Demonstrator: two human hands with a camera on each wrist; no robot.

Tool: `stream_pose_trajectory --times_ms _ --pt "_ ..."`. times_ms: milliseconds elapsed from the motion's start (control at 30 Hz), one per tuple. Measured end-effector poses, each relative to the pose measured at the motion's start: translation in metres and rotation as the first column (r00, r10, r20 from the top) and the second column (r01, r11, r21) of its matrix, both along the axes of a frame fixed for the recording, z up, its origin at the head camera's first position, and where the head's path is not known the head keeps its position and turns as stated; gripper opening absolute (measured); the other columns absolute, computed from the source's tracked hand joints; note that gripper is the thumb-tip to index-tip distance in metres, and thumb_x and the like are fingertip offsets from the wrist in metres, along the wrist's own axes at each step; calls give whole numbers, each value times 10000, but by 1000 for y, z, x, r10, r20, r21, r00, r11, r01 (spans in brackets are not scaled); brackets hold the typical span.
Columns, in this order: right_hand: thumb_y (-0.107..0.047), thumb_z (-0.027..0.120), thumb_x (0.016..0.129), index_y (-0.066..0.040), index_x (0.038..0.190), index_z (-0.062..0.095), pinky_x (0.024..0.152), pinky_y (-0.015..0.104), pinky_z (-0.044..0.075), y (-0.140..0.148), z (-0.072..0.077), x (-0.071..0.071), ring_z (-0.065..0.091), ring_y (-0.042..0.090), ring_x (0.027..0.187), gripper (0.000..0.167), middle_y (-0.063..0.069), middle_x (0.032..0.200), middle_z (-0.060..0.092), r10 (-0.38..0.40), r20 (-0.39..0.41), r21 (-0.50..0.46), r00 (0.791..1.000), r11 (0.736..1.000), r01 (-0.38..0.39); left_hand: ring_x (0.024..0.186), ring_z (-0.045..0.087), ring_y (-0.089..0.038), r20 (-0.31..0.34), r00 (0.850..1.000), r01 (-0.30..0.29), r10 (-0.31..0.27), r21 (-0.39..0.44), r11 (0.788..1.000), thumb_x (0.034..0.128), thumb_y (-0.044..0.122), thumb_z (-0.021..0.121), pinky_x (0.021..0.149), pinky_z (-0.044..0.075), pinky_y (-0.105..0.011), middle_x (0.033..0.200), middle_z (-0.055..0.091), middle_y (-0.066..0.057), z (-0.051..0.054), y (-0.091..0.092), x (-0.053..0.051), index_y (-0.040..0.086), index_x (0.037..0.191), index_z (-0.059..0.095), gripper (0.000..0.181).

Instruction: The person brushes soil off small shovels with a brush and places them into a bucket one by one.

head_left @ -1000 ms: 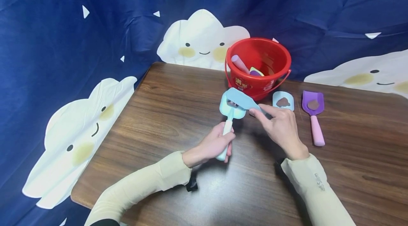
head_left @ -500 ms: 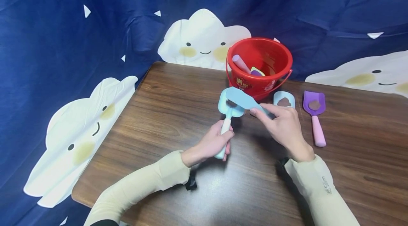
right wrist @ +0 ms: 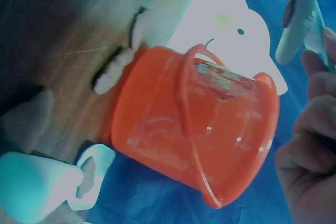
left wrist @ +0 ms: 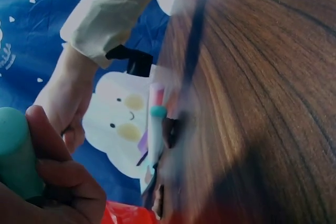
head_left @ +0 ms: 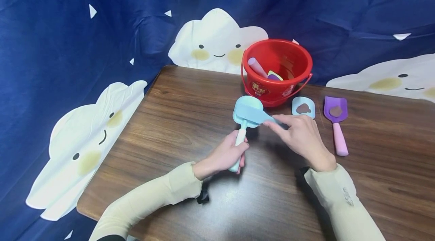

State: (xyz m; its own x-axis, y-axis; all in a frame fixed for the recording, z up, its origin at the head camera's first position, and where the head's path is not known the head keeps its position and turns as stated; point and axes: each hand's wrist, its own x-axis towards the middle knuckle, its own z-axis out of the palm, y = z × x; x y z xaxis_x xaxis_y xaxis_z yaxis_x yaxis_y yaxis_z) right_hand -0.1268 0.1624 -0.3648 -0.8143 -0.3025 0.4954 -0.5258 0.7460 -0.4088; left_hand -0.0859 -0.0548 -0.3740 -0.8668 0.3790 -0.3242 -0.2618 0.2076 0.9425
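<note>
My left hand (head_left: 227, 153) grips the pale handle (head_left: 242, 135) of a light blue scoop (head_left: 249, 101). With thumb and fingers, my right hand (head_left: 302, 135) pinches a light blue flat tool (head_left: 251, 113), whose broad end overlaps the scoop's bowl and hides part of its inside. In the left wrist view, the curled fingers of my left hand (left wrist: 71, 182) surround the mint handle end (left wrist: 14, 135). The right wrist view catches my right hand (right wrist: 315, 145) at its edge, beside the pale tools.
A red bucket (head_left: 278, 88) holding a pink handle and other pieces stands at the table's back. To its right lie a light blue piece (head_left: 295, 108) with a brown shape on it and a purple scoop (head_left: 334, 102) with a pink handle (head_left: 339, 141), also bearing a brown lump.
The flat tool has shifted slightly down and left across the bowl, and the brown lump seen there earlier is now hidden. My left hand keeps its grip with little movement.
</note>
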Motion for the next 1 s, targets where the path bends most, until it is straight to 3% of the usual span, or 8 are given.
stream_pose_trajectory --times_ms 367,667,800,1000 --pt "-298 828 730 -89 994 768 454 275 339 -5 -12 -9 489 147 459 342 84 726 736 -25 -59 -41 998 999 22 324 450 -137 62 998 -22 19 56 998 939 87 435 342 440 -280 478 476 -28 -7 -5 1 25 1024 422 107" --pt "-268 802 770 -68 1024 756 462 299 363 -8 -12 -15 512 206 474 326 99 623 686 -102 -21 -68 995 993 100 316 462 -142 49 999 19 -19 5 1000 931 92 432 337 451 -299 474 484 -29 -9 -9 5 25 1008 427 102" --pt "-231 789 786 -57 1017 751 499 282 361 -7 -12 -18 543 240 513 292 114 654 695 -118 -28 -130 993 985 113 314 455 -138 65 998 9 -12 36 999 939 103 433 336 440 -288 471 477 -24 -8 -10 4 37 1005 423 93" --pt "-214 794 781 -72 1012 755 526 203 337 -5 -7 -14 516 177 533 274 80 694 716 -63 4 -167 998 984 62 313 451 -142 88 996 -3 -3 73 997 950 98 439 333 437 -285 470 470 -23 -8 -11 2 43 1008 421 82"
